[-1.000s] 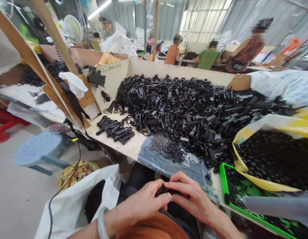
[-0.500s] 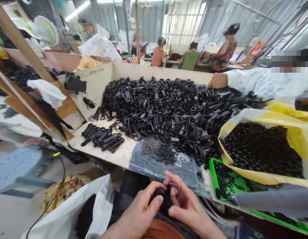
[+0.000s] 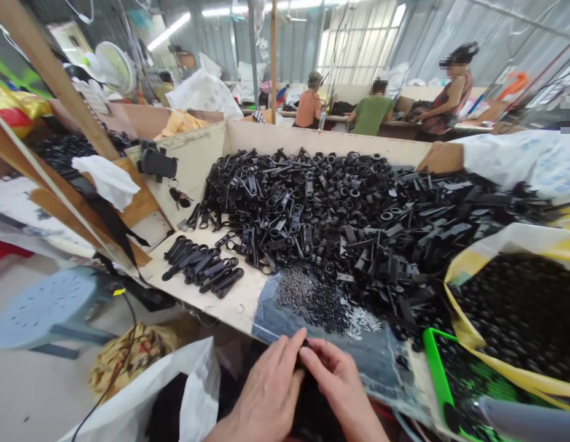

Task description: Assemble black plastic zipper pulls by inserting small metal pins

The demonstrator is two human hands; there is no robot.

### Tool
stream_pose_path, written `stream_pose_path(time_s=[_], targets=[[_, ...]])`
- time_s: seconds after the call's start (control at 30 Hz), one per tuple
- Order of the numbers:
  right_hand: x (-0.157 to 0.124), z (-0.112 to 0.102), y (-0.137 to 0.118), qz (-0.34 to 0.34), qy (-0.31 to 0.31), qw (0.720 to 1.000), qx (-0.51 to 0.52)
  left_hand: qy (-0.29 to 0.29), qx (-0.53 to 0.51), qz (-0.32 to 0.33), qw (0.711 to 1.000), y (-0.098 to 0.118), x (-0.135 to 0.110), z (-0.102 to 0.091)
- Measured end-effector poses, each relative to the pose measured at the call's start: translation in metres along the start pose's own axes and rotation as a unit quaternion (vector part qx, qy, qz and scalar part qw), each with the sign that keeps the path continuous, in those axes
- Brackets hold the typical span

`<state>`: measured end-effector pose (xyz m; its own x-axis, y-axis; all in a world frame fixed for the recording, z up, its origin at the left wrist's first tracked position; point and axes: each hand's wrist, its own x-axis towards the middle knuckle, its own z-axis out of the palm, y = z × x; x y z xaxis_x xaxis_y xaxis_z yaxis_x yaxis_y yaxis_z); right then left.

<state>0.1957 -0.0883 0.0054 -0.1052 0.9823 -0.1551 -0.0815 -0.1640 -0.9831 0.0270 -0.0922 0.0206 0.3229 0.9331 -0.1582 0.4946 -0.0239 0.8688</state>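
Note:
My left hand (image 3: 266,396) and my right hand (image 3: 340,383) meet at the near edge of the bench, fingers curled together around a small black plastic part (image 3: 303,355) that shows only between the fingertips. Just beyond them lies a dark cloth (image 3: 381,362) with a heap of tiny screws and black bits (image 3: 312,298). A large pile of black plastic pieces (image 3: 340,209) fills the wooden bench tray. A neat row of assembled black pieces (image 3: 204,270) lies on the bare board to the left.
A yellow bag of small black parts (image 3: 519,307) and a green tray (image 3: 439,380) sit at right. A white bag (image 3: 142,393) hangs below left, beside a blue stool (image 3: 50,304). A white-sleeved arm (image 3: 510,159) rests on the far right rim. Other people work at tables behind.
My hands have closed tighter around the black part and moved up to the bench edge. The view has shifted slightly to the left.

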Motion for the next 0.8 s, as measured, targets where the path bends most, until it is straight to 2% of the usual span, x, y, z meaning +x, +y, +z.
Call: stream_pose_path(time_s=[0.13, 0.27, 0.47, 0.67, 0.8], targets=[[0.006, -0.012, -0.003, -0.006, -0.038, 0.996, -0.075, -0.055, -0.192, -0.118, 0.973, -0.004, 0.004, 0.006], [0.013, -0.014, 0.000, -0.017, -0.021, 0.990, -0.141, -0.108, -0.262, -0.189, 0.940, 0.000, 0.011, 0.002], [0.020, -0.011, 0.007, -0.019, -0.049, 0.986, -0.156, -0.123, -0.268, -0.243, 0.924, 0.009, 0.015, -0.005], [0.023, -0.012, 0.010, -0.026, -0.043, 0.981, -0.187, -0.115, -0.288, -0.273, 0.910, 0.008, 0.015, -0.007], [0.024, -0.014, 0.008, -0.040, -0.042, 0.973, -0.222, -0.114, -0.265, -0.297, 0.910, 0.011, 0.018, -0.009]])
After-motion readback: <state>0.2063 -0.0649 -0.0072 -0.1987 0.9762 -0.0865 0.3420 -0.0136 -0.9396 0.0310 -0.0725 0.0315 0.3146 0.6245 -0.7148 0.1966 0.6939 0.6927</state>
